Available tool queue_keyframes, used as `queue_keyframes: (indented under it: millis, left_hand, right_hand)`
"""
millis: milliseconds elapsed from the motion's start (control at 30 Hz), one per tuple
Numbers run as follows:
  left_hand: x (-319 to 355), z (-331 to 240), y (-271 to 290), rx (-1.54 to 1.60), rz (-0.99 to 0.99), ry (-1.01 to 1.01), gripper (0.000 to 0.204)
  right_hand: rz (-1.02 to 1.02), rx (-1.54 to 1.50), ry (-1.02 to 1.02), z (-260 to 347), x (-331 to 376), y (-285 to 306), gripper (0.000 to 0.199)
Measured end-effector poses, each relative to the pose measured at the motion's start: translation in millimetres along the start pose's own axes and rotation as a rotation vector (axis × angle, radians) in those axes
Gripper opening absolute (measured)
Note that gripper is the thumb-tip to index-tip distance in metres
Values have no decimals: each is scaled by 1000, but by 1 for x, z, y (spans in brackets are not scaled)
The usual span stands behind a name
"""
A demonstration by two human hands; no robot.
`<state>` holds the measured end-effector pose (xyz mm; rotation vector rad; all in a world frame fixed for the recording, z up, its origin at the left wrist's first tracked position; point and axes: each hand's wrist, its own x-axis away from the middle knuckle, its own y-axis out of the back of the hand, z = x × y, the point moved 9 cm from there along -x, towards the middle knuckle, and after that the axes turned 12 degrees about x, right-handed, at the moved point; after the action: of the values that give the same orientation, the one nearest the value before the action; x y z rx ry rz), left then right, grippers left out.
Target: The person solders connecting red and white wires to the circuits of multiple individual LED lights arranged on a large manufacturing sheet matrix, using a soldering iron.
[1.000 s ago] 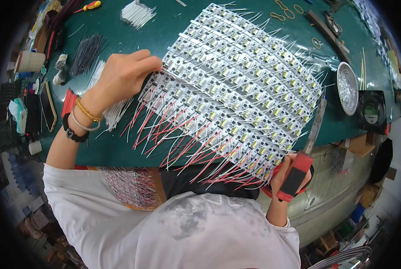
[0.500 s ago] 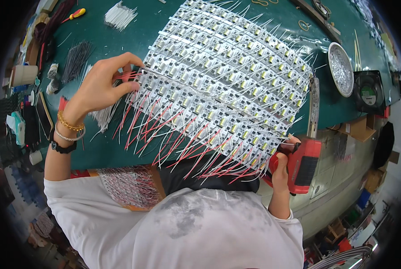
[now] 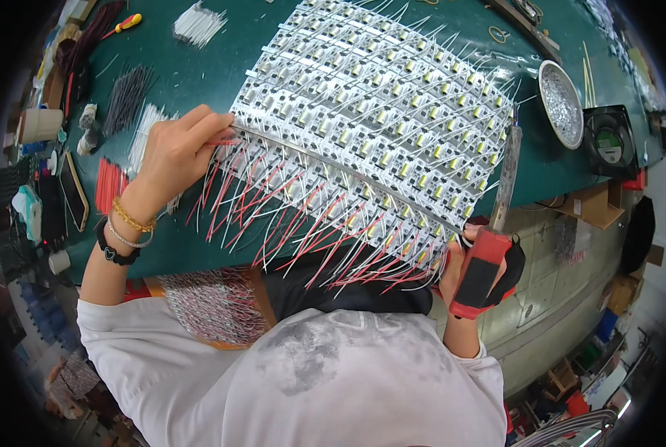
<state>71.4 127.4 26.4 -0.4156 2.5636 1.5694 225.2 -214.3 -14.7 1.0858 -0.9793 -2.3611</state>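
A large panel of small white circuit boards (image 3: 392,104), set with rows of yellowish parts, lies aslant at the table's near edge. Red and white wires (image 3: 288,231) fringe its near side, and white wires stand out over the rest. Across its lower rows runs a thin grey metal strip (image 3: 333,164). My left hand (image 3: 176,149) is closed in a pinch on the panel's left edge, by the strip's end. At the lower right corner my right hand (image 3: 453,270) holds a red and black soldering gun (image 3: 482,274), its barrel pointing up; its fingers also touch the panel's edge.
Bundles of white (image 3: 200,25), black (image 3: 128,98) and red wires (image 3: 111,182) lie on the green table (image 3: 232,45). At right are a silvery bowl (image 3: 561,104) and a black fan (image 3: 610,141). A phone (image 3: 75,191) and a screwdriver (image 3: 128,22) are at left.
My left fingers have closed onto the panel's edge, and that hand sits slightly lower. The panel has shifted a little left and bends along the strip. The soldering gun has tilted and moved left.
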Motion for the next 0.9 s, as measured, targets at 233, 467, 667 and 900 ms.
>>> queue_keyframes:
  millis: [233,467,667,900]
  left_hand:
    - [6,-21,-7,-272,52,-118,35]
    - [11,-24,-13,-359,87,-136,37]
    - [8,-23,-13,-381,141,-148,39]
    - [6,-25,-10,-378,132,-175,37]
  right_hand:
    - [-41,-81,125,4,-1,0,54]
    - [-74,-108,254,12,5,7,61]
    - [-14,-153,252,17,12,8,59]
    - [-29,-263,4,1,27,-2,20]
